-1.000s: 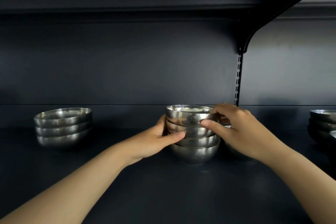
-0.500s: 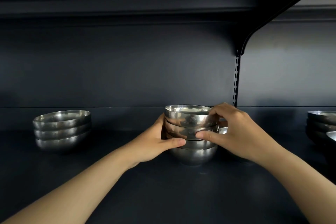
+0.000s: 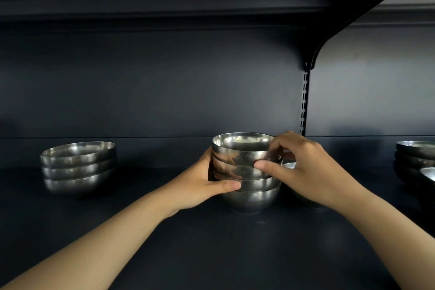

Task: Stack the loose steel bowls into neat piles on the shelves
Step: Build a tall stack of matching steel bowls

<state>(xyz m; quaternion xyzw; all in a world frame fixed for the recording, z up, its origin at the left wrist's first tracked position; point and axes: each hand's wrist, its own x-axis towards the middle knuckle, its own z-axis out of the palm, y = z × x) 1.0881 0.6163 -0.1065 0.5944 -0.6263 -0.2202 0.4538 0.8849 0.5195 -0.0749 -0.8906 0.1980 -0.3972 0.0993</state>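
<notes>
Your left hand (image 3: 200, 183) and right hand (image 3: 303, 167) both grip the middle stack of steel bowls (image 3: 246, 172) — fingers curled round its sides, thumbs across the front. It stands on the dark shelf (image 3: 211, 242), between a three-bowl pile (image 3: 78, 168) at left and another pile (image 3: 415, 160) at far right — well apart from each.

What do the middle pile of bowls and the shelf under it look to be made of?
Middle pile of bowls: polished metal, likely stainless steel. The walls mirror the light and the left hand and right hand gripping them.
Shelf: dark, matte and smooth, probably painted metal, judging by the slotted upright; coated board is possible.
</notes>
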